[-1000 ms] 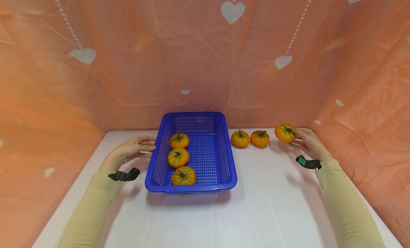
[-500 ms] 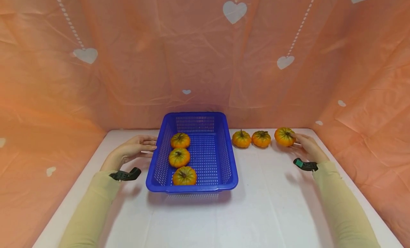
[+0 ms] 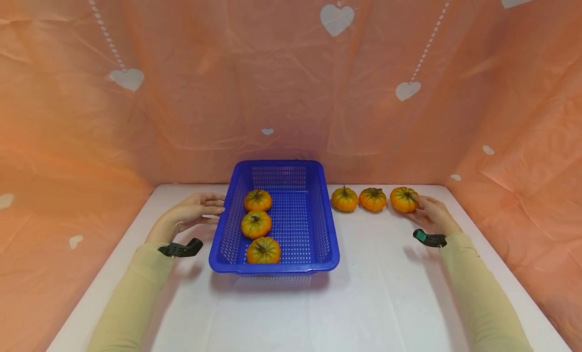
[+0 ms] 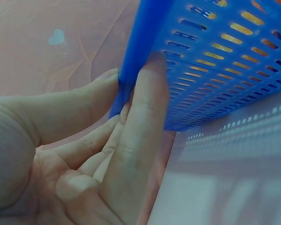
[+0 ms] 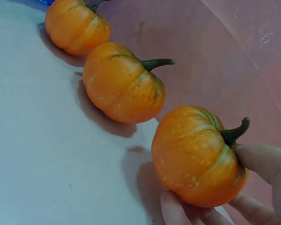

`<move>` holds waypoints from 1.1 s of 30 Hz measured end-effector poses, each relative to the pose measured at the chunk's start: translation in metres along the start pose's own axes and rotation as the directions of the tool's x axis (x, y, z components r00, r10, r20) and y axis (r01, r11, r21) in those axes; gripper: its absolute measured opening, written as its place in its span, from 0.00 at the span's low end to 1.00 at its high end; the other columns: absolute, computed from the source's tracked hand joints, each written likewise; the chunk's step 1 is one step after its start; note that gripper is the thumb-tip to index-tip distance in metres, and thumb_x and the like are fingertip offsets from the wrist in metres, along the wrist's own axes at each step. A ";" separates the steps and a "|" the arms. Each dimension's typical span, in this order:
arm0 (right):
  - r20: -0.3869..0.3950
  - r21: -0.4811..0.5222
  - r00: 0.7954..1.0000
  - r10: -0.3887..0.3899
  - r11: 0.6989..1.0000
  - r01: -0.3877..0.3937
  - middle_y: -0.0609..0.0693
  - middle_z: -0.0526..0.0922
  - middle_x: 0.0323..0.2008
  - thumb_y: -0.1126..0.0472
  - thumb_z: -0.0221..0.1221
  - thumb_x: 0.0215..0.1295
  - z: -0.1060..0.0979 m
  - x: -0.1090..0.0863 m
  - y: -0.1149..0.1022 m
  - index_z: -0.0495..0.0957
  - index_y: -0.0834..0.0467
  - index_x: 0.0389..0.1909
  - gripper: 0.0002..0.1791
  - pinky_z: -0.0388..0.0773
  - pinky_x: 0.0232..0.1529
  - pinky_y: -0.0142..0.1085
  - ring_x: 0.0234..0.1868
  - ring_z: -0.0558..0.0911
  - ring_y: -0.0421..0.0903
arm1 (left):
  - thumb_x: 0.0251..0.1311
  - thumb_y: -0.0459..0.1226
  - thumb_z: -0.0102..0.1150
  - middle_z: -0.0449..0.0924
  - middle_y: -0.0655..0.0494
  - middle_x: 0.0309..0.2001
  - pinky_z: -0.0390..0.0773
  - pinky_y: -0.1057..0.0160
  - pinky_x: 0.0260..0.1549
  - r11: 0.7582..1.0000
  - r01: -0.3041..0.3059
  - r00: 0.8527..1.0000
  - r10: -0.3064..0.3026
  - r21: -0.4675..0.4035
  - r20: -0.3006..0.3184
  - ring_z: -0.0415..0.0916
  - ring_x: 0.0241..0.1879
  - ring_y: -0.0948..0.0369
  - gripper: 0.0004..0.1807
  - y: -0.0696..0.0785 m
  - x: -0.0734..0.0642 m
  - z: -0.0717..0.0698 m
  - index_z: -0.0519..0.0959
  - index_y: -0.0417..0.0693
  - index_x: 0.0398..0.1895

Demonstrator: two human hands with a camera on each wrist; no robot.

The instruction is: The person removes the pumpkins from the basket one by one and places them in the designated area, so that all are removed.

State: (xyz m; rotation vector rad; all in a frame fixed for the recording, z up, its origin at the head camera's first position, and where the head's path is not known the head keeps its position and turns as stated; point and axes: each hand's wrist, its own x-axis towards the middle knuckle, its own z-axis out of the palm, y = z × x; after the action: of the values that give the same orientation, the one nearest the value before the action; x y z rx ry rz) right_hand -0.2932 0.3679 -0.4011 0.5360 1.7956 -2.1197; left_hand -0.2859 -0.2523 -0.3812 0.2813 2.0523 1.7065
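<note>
My left hand (image 3: 193, 213) holds the left rim of a blue plastic basket (image 3: 277, 267); in the left wrist view the thumb lies on one side of the rim and the index finger along the slotted wall (image 4: 215, 70). Three small orange pumpkins stand in a column inside, at its left: a back one (image 3: 257, 200), a middle one (image 3: 256, 224) and a front one (image 3: 263, 250). At the back right, my right hand (image 3: 434, 213) grips another pumpkin (image 5: 196, 157), thumb by the stem and fingertips beneath, close over the table.
Two more pumpkins, one (image 3: 344, 199) beside the basket and one (image 3: 373, 199) to its right, sit in line with the gripped one on the white table (image 3: 364, 301). An orange curtain (image 3: 291, 89) with white hearts rises behind and at both sides.
My right hand has lowered its pumpkin toward the table and slightly left, nearer the two pumpkins in line. The left hand stays at the basket's rim. The head view has shifted slightly.
</note>
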 end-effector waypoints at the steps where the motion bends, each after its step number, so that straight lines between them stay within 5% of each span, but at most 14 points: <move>1: -0.012 -0.018 1.000 -0.006 1.000 0.006 0.56 0.47 0.70 0.45 0.54 0.68 0.000 0.001 0.001 0.42 0.56 0.76 0.45 0.63 0.63 0.38 0.61 0.60 0.47 | 0.67 0.30 0.51 0.64 0.29 0.61 0.76 0.51 0.51 1.000 -0.003 1.000 0.003 0.000 0.000 0.77 0.49 0.55 0.31 0.000 0.000 0.001 0.53 0.25 0.68; 10: -0.051 0.012 0.999 -0.017 1.000 0.018 0.56 0.36 0.75 0.45 0.54 0.67 0.005 0.005 0.006 0.39 0.56 0.76 0.46 0.62 0.63 0.39 0.65 0.57 0.50 | 0.67 0.32 0.54 0.66 0.30 0.59 0.77 0.53 0.49 1.000 -0.019 1.000 0.019 0.012 -0.008 0.76 0.49 0.55 0.32 -0.003 -0.002 0.002 0.55 0.24 0.67; 20: -0.158 0.046 0.987 -0.035 0.998 0.043 0.50 0.61 0.54 0.48 0.55 0.67 0.009 0.015 0.011 0.42 0.57 0.76 0.45 0.70 0.57 0.36 0.49 0.69 0.44 | 0.67 0.31 0.53 0.67 0.32 0.58 0.78 0.53 0.47 1.000 -0.019 1.000 0.019 0.006 -0.015 0.77 0.48 0.55 0.31 -0.003 -0.003 0.002 0.54 0.25 0.67; 27: -0.160 0.031 0.984 -0.079 0.996 0.085 0.57 0.49 0.71 0.48 0.53 0.69 0.012 0.018 0.013 0.41 0.60 0.75 0.44 0.67 0.60 0.37 0.53 0.69 0.44 | 0.68 0.27 0.49 0.66 0.31 0.59 0.78 0.53 0.47 1.000 -0.005 1.000 0.005 -0.003 -0.017 0.78 0.47 0.55 0.28 -0.002 -0.001 0.002 0.54 0.25 0.68; 33: -0.164 0.020 0.983 -0.078 0.996 0.083 0.57 0.48 0.72 0.48 0.52 0.70 0.015 0.019 0.011 0.41 0.60 0.75 0.43 0.67 0.59 0.37 0.50 0.71 0.42 | 0.68 0.28 0.49 0.66 0.30 0.60 0.79 0.53 0.46 1.000 0.004 1.000 -0.003 0.009 -0.021 0.78 0.47 0.54 0.28 -0.001 -0.002 0.004 0.54 0.25 0.68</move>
State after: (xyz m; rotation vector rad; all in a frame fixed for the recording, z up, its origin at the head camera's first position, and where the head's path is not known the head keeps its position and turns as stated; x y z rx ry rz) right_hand -0.3056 0.3512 -0.4175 0.6723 1.9076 -2.2141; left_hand -0.2824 -0.2503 -0.3820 0.2635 2.0749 1.7057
